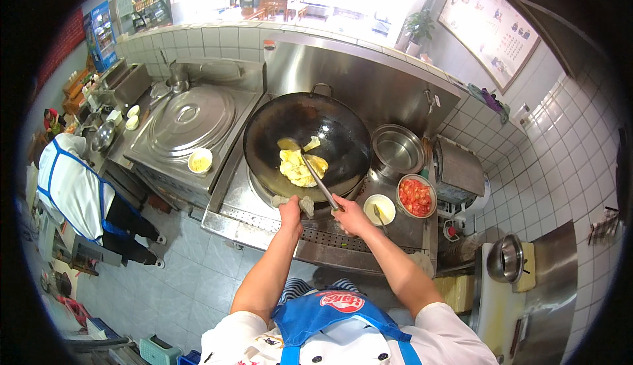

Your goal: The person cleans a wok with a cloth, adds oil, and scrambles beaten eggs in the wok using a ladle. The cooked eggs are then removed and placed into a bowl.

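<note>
A large dark wok (287, 117) sits on the steel stove in front of me. My left hand (291, 211) grips its near rim through a folded grey cloth (306, 205). In my right hand (350, 214) is the metal handle of a wok spatula (319, 181), slanting down into the wok. The spatula's blade lies against the far side of a yellow mass of cooked egg (301, 167). A small separate piece of egg (312, 143) lies just beyond it. Part of the wok's near rim is hidden by the cloth and my hands.
Right of the wok stand a steel pot (398, 150), a bowl of chopped tomatoes (417, 197) and a white bowl with a spoon (380, 209). Leftward are a large steel lid (190, 117) and a bowl of yellowish food (200, 160). A co-worker (79, 187) bends over the left counter.
</note>
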Motion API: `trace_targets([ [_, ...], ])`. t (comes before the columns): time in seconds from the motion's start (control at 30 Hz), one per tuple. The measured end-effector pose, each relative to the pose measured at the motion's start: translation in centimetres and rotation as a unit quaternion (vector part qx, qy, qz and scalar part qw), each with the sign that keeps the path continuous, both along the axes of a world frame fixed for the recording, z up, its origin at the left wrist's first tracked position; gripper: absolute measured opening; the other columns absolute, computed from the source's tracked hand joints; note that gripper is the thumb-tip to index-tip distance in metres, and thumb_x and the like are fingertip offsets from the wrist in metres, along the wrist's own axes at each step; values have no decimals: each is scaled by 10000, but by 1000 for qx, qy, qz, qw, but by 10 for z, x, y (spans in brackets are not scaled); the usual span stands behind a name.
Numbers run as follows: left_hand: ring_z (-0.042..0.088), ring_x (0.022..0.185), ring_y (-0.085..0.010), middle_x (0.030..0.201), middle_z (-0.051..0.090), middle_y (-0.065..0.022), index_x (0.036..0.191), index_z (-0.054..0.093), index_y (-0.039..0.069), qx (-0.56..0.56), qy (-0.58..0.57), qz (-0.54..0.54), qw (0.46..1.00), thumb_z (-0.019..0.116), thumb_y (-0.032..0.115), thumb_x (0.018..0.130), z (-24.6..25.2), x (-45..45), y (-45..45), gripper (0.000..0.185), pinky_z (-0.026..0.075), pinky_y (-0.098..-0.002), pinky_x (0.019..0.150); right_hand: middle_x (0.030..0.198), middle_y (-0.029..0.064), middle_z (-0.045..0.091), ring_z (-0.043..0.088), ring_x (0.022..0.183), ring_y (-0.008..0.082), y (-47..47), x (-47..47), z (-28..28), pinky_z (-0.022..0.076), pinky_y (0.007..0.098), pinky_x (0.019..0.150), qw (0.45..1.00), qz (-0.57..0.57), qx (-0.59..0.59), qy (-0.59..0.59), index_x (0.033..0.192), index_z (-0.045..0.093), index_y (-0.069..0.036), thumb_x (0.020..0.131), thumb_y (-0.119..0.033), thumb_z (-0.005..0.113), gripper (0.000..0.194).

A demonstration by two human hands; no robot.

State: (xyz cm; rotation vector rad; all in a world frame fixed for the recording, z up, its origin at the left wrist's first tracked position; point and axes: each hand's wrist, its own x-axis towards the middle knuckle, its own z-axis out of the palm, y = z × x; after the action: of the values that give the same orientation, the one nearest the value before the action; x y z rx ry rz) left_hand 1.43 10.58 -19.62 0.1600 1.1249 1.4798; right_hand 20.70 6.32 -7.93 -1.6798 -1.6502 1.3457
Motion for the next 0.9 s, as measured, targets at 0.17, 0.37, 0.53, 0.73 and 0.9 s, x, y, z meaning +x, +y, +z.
trace_targets([
  [0.17,684,875,-271,1069,664,-143,1156,587,-34,-5,11,11,1000,620,155,940,-3,1,0,289,590,-433,717,938,237,688,697,916,376,-35,51,31,545,479,836,924,148,214,-281,1499,524,-192,913,-124,598,595],
  [0.37,688,872,-268,1036,675,-135,1162,578,-47,5,7,7,1000,628,136,920,-2,1,0,307,589,-429,724,1076,200,686,673,998,410,-74,93,100,534,519,906,911,132,162,-354,1467,546,-231,907,-162,582,565],
  [0.53,691,863,-263,1015,682,-132,1134,593,-47,5,7,13,1000,618,115,911,6,2,-3,277,586,-424,725,1079,182,693,674,1003,408,-97,110,119,545,506,888,901,156,155,-375,1465,546,-231,906,-169,576,563],
  [0.73,691,856,-244,1010,689,-103,1142,605,17,-2,-21,-29,999,614,140,917,12,-1,-5,257,581,-404,719,1046,240,690,689,935,433,-64,68,48,552,531,843,909,103,166,-368,1469,540,-155,923,-133,532,546],
  [0.9,689,872,-245,1013,688,-78,1148,608,49,-11,-4,-32,999,622,172,918,2,-3,-1,262,576,-413,728,1011,280,691,684,945,452,-24,36,12,550,547,841,916,42,176,-357,1473,534,-147,905,-119,570,569],
])
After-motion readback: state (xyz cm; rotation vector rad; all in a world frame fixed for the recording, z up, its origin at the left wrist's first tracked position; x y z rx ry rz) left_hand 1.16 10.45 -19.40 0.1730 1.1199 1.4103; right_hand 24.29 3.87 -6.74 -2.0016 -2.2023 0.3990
